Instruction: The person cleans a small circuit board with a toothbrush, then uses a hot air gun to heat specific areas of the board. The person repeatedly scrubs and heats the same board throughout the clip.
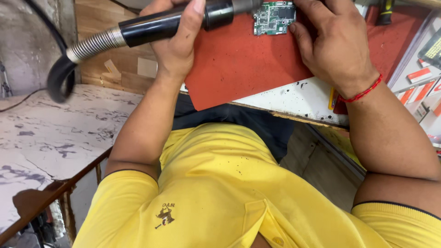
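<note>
Head view looks straight down over a yellow polo shirt to the work at the top of the frame. The left hand has its grip closed around the black handle of a hot-air tool, fingers wrapped over the barrel and thumb up near the collar; the tool lies nearly level, its nozzle end pointing right toward a green circuit board. A ribbed metal hose runs from the handle's back end down to a black cable that loops at the left. The right hand presses down beside the circuit board, fingers bent and touching its right edge, pinning it flat; whether the fingers pinch it or only press on it cannot be told. A red thread band circles that wrist. The board rests on a red mat that lies tilted on a white, speckled surface and overhangs its near edge. At the far right, shelf compartments hold small orange-and-white boxes, too blurred to tell further. A marbled slab lies at the left, well apart from the work.
</note>
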